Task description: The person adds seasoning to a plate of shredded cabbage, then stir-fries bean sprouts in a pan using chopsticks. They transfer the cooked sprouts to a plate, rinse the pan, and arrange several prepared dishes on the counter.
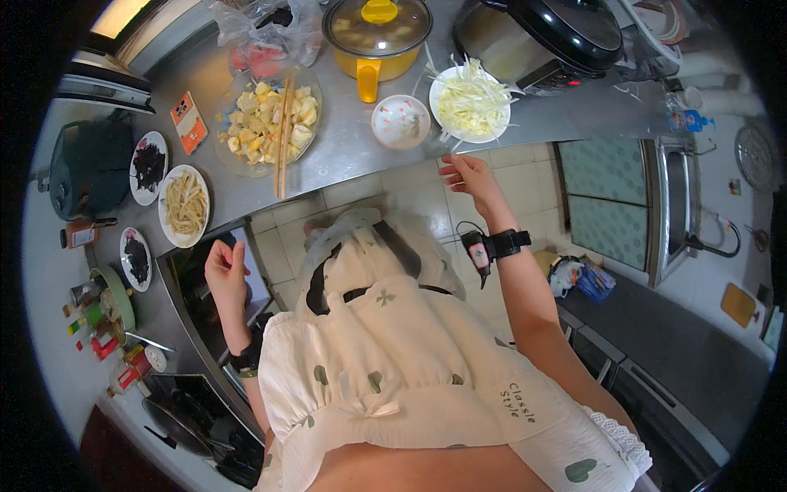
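My right hand (470,178) hangs just off the front edge of the steel counter (344,144), empty, with its fingers loosely bent. Nearest to it is a white bowl of shredded cabbage (470,104); beside that stands a small patterned bowl (401,122). My left hand (226,270) is held loosely curled at the counter's left corner, thumb apart, with nothing visible in it. Close by lies an oval plate of pale strips (184,206). A glass plate of yellow-white chunks (264,123), possibly egg or tofu, carries a pair of wooden chopsticks (283,135) across it.
A yellow lidded pot (378,58) and an electric pressure cooker (541,43) stand at the back. Two plates of dark shreds (149,167) and dark pieces (136,258) sit left, near a phone (189,122). Bottles (101,313) and a wok (175,415) are lower left.
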`<act>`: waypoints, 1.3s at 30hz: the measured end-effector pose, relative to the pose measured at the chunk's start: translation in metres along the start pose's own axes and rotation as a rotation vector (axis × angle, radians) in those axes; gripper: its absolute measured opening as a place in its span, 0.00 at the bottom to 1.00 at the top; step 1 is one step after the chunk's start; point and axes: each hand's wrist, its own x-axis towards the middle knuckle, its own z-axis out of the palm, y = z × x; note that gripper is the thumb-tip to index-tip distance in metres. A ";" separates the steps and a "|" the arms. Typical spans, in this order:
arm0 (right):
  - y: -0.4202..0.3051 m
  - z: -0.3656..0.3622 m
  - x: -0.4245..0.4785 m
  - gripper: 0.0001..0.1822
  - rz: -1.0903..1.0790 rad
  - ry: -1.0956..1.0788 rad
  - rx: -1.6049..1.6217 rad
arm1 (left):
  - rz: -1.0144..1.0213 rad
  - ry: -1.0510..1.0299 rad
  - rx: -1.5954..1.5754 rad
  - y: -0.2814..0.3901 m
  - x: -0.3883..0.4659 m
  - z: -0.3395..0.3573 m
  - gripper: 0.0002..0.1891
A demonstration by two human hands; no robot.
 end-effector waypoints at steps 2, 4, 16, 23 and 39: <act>0.006 0.032 -0.020 0.17 0.081 -0.050 0.219 | -0.088 0.024 0.031 0.003 -0.031 -0.026 0.19; 0.015 0.059 -0.041 0.17 0.144 -0.123 0.340 | -0.152 0.049 0.036 -0.004 -0.066 -0.045 0.19; 0.047 0.129 -0.077 0.12 0.316 -0.151 0.808 | -0.208 0.110 0.045 -0.053 -0.136 -0.099 0.20; 0.019 0.141 -0.091 0.15 0.153 -0.206 0.787 | -0.167 0.099 0.024 -0.076 -0.141 -0.116 0.20; 0.062 0.182 -0.131 0.15 -0.209 -0.111 0.131 | -0.190 0.102 0.049 -0.119 -0.164 -0.162 0.20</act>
